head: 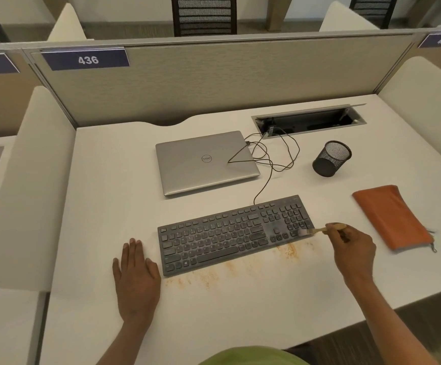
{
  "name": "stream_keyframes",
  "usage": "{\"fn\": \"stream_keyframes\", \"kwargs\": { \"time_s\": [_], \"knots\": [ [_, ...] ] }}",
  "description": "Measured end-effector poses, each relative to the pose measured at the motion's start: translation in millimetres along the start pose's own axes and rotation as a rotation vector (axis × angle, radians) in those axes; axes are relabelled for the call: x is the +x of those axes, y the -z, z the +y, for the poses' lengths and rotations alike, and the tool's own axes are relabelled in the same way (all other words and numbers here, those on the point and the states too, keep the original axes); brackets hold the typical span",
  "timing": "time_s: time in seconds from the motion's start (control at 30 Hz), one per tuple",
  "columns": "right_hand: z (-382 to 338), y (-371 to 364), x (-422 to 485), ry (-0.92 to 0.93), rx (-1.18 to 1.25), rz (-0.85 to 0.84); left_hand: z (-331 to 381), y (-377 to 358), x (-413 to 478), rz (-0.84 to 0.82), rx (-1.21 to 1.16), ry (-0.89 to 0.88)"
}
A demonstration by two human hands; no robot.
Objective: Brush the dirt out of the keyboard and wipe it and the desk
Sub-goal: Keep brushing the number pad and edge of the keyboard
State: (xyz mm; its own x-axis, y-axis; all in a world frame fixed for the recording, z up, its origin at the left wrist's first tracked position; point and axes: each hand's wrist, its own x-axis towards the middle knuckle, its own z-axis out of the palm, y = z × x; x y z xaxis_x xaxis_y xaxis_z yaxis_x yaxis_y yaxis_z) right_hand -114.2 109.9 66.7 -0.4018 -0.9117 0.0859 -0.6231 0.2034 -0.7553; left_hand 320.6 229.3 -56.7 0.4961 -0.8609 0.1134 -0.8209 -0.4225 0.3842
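A dark grey keyboard point(236, 234) lies at an angle on the white desk point(108, 196). Orange-brown dirt point(288, 251) is scattered on the desk along the keyboard's front edge. My right hand point(352, 250) is closed around a small wooden brush point(319, 229), whose bristles touch the keyboard's right end by the number pad. My left hand point(136, 275) rests flat on the desk just left of the keyboard, fingers slightly apart, holding nothing.
A closed silver laptop point(203, 162) lies behind the keyboard, with thin black cables point(274, 156) running to an open cable box point(309, 121). A black mesh pen cup point(331, 159) and an orange zip pouch point(392, 217) sit at the right. Partition panels surround the desk.
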Motion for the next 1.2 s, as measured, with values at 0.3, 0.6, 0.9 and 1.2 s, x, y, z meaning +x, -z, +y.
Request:
{"fn": "stream_keyframes", "kwargs": {
  "time_s": [0.3,0.6,0.9,1.2],
  "knots": [
    [1.6,3.5,5.4,0.126,-0.114,0.103,0.7,1.3,1.1,-0.001,-0.004,0.001],
    [5.9,4.1,11.0,0.331,-0.222,-0.233,-2.3,-2.2,1.9,-0.015,0.011,0.019],
    [-42.3,-31.7,65.7,0.42,-0.261,-0.243,-0.3,-0.4,1.6,0.003,-0.006,0.017],
    [-19.8,-2.5,74.9,0.481,-0.586,-0.541,0.9,-0.2,2.7,-0.004,0.019,0.023]
  ]
}}
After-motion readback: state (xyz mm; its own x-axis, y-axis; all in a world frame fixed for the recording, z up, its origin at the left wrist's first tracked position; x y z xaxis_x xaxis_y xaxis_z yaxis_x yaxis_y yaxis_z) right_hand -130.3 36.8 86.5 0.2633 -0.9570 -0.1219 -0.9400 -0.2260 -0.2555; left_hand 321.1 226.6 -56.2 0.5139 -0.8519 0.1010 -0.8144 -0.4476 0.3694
